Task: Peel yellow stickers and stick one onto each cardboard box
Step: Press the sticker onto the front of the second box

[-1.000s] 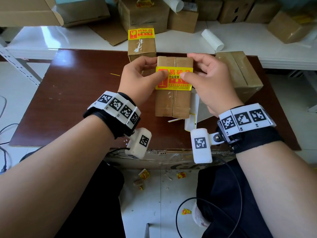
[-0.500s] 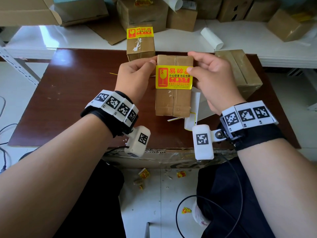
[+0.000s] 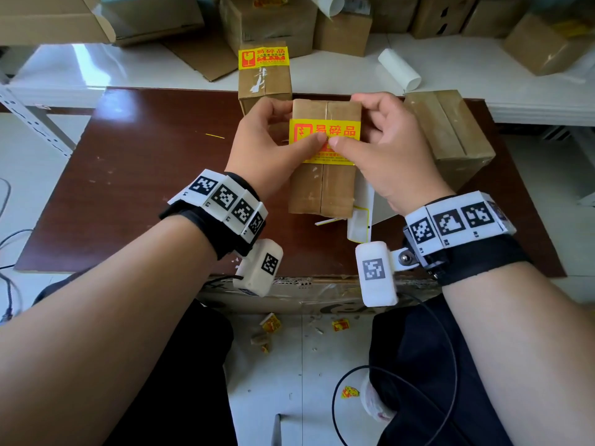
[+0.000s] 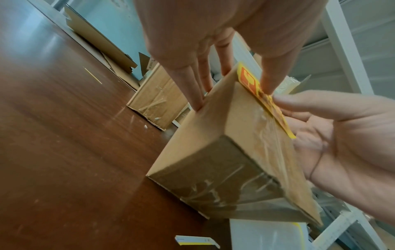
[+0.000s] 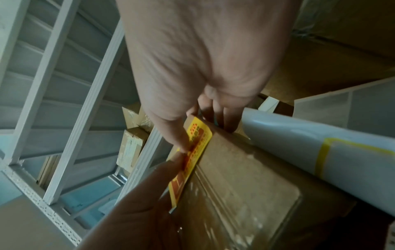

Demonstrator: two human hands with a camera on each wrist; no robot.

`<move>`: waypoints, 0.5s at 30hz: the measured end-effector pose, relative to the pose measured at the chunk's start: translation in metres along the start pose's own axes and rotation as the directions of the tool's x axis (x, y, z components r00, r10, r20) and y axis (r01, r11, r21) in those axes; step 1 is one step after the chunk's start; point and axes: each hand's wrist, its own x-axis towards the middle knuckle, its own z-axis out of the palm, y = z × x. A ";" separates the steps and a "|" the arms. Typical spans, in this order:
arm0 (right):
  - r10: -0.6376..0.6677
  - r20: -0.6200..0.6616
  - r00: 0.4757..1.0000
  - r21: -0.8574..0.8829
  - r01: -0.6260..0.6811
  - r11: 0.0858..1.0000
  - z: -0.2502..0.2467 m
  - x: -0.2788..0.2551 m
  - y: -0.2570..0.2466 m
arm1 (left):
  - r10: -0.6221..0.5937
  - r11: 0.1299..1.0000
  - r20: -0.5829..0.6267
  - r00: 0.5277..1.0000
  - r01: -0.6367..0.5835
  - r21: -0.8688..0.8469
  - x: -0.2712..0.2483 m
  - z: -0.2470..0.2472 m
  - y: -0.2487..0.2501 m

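The yellow sticker (image 3: 325,141) lies across the top of the middle cardboard box (image 3: 322,188) on the desk (image 3: 145,188). Both hands, left hand (image 3: 267,149) and right hand (image 3: 386,156), grip this box, thumbs pressing the sticker's centre.

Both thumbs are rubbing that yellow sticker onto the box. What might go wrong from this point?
1. In the left wrist view the yellow sticker seems to overhang the edge of the cardboard box; that part may stay loose or crease.
2. Both thumbs meet mid-label, so the ends may hold bubbles.
3. The box beside the right hand, the unlabelled box, could be forgotten.
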 end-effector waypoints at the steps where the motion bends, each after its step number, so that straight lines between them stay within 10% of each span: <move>1: -0.003 0.008 1.000 -0.022 0.003 1.000 0.000 0.000 0.001 | 0.002 1.000 -0.002 1.000 -0.002 0.009 0.001 0.000 0.000; 15: 0.089 0.125 0.988 -0.010 -0.088 0.996 -0.011 0.005 0.000 | -0.053 0.997 0.088 0.995 0.058 -0.048 0.006 -0.006 0.001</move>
